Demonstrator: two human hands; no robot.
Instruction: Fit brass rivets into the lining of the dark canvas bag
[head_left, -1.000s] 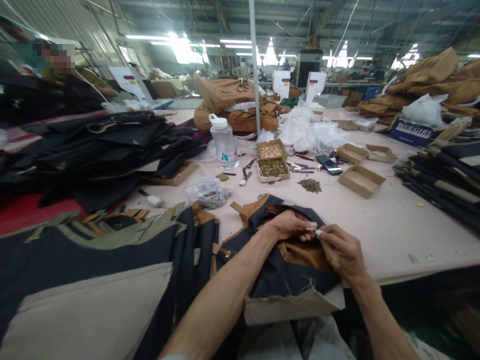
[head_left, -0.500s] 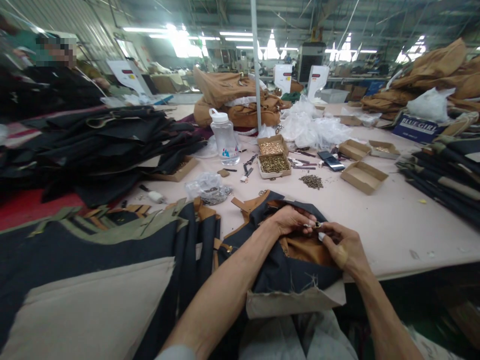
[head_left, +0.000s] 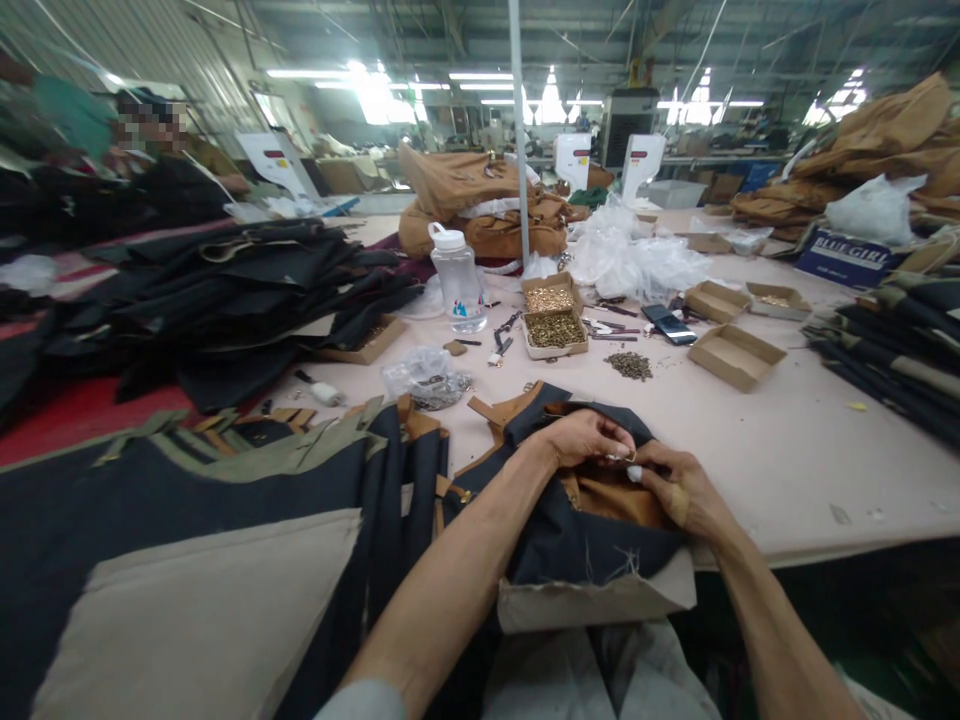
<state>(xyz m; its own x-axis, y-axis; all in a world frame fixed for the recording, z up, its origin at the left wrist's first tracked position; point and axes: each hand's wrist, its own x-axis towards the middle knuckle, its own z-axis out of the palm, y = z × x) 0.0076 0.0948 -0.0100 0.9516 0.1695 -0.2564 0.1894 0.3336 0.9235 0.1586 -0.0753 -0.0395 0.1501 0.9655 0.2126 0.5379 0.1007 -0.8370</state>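
Observation:
A dark navy fabric piece (head_left: pixel 555 540) with brown lining (head_left: pixel 619 498) and a beige lower edge lies at the table's front, partly over my lap. My left hand (head_left: pixel 589 438) reaches across it from the left, thumb and fingers pinched on a small brass-coloured metal piece whose exact kind I cannot make out. Fingertip to fingertip with it, my right hand (head_left: pixel 684 490) pinches at the same small piece. White wrapping covers one right fingertip, and a tan plaster sits near the thumb's base. The fingers hide most of the metal piece.
Dark fabric panels (head_left: pixel 217 590) lie at left, below a black fabric pile (head_left: pixel 247 310). Beyond the work stand a water bottle (head_left: pixel 459 285), a carton of small brass parts (head_left: pixel 555 332), a loose parts heap (head_left: pixel 628 366), a phone (head_left: pixel 667 325) and a cardboard tray (head_left: pixel 739 355).
My fingertips have drawn closer together, and the brass-coloured metal piece between them shows less. My right hand has shifted slightly left. The whole view has moved a little.

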